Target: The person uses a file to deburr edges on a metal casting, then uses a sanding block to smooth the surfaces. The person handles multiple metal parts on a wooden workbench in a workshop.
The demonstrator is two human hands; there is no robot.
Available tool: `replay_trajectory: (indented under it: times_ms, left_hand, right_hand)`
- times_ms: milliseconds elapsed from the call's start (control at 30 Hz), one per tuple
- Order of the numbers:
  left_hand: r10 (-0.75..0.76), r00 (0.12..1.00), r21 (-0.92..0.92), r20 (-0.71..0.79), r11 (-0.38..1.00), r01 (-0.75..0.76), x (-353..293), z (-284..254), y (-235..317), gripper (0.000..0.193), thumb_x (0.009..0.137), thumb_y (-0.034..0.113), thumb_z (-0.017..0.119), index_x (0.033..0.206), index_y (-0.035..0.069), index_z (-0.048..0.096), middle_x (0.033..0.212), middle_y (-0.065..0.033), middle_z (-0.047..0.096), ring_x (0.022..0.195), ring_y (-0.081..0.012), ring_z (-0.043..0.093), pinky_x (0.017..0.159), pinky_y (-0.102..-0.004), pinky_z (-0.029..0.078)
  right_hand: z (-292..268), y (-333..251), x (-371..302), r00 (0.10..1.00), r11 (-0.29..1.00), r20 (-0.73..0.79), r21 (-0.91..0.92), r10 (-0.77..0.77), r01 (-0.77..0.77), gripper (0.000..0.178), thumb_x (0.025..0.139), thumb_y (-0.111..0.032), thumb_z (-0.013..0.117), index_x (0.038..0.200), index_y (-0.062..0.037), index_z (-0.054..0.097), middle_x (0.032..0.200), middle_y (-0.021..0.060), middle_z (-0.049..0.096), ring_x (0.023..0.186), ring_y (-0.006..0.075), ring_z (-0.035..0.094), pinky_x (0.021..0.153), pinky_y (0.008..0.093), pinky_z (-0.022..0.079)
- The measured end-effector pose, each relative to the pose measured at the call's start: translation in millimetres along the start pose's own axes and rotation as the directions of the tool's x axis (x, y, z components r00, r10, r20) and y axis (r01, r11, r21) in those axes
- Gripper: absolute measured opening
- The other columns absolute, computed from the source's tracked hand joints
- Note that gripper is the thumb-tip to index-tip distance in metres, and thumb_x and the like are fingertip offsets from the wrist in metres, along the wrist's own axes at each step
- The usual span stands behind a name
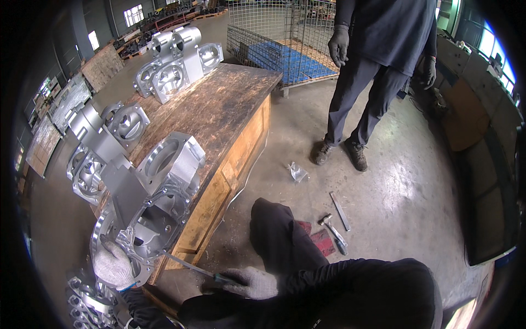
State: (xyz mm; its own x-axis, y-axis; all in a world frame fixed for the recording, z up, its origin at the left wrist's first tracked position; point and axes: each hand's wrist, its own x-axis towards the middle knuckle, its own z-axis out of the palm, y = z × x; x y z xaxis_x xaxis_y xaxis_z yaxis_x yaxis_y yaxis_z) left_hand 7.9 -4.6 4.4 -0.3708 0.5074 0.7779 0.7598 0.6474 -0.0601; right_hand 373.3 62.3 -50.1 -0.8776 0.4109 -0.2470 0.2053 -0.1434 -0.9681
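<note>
- Far left, low: a pile of small metal parts [87, 301] is sitting below the near end of the surface [230, 98].
- Left, above the pile: a silver casting [90, 129] is standing along the surface's left side.
- Your left hand [115, 264], in a pale knit glove, is resting on the flange of the near casting [156, 222]; cannot tell whether the fingers are closing around it.
- That near casting is occupying the near end of the surface, its round openings showing.
- Behind it, a far casting [181, 63] is standing at the opposite end.
- A slim hand tool [219, 278] is angling up-left, its shaft reaching the near casting's lower edge; contact at the tip is not showing clearly.
- Your right hand [255, 282], also gloved, is clamping the tool's dark handle.
- Beyond the surface, a wire cage [282, 52] is standing on the floor [285, 126].
- Right of the surface, a clear plastic bag [297, 173], red pieces [323, 243], a hammer [335, 234] and a flat metal bar [340, 211] are lying there.
- Farther right, a co-worker [378, 44] in dark gloves is standing, facing you.
</note>
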Motion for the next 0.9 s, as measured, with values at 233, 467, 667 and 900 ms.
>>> replay_trajectory:
  times_ms: [233, 467, 667, 900]
  left_hand:
    - [-0.051, 0.994, 0.012, 0.094, 0.999, 0.050, 5, -11, 10, 0.041, 0.104, 0.030, 0.051, 0.099, -0.004, 0.072, 0.084, -0.0282, 0.068, 0.074, -0.0470, 0.067, 0.064, -0.0549, 0.052]
    - [-0.040, 0.996, 0.006, 0.074, 0.999, 0.040, 3, -3, 3, 0.039, 0.103, 0.030, 0.052, 0.098, -0.004, 0.073, 0.083, -0.0284, 0.068, 0.074, -0.0467, 0.067, 0.064, -0.0548, 0.053]
    - [-0.018, 0.999, 0.040, 0.040, 0.999, 0.016, 4, -5, 6, 0.037, 0.101, 0.028, 0.054, 0.095, -0.003, 0.073, 0.079, -0.0278, 0.068, 0.071, -0.0455, 0.067, 0.062, -0.0540, 0.053]
    - [-0.008, 1.000, 0.024, 0.022, 1.000, 0.007, 1, 5, -2, 0.038, 0.102, 0.028, 0.055, 0.091, -0.004, 0.073, 0.078, -0.0274, 0.067, 0.070, -0.0456, 0.066, 0.061, -0.0540, 0.052]
  right_hand:
    - [4, 14, 3, 0.997, 0.997, -0.016, 0.003, -0.076, 0.076, 0.043, 0.107, -0.035, 0.057, 0.134, -0.0027, 0.063, 0.120, 0.0166, 0.074, 0.110, 0.0291, 0.070, 0.098, 0.0364, 0.052]
    - [4, 11, 3, 0.998, 0.998, -0.027, -0.025, -0.059, 0.058, 0.042, 0.106, -0.034, 0.058, 0.134, -0.0029, 0.064, 0.119, 0.0178, 0.074, 0.108, 0.0299, 0.070, 0.096, 0.0365, 0.053]
    - [10, 22, 7, 0.989, 0.991, -0.053, -0.018, -0.136, 0.135, 0.041, 0.107, -0.034, 0.057, 0.133, -0.0028, 0.064, 0.118, 0.0177, 0.074, 0.107, 0.0293, 0.070, 0.096, 0.0367, 0.052]
    - [12, 32, 13, 0.986, 0.986, -0.024, -0.025, -0.167, 0.166, 0.043, 0.107, -0.033, 0.057, 0.138, -0.0036, 0.060, 0.122, 0.0198, 0.071, 0.109, 0.0305, 0.070, 0.095, 0.0371, 0.053]
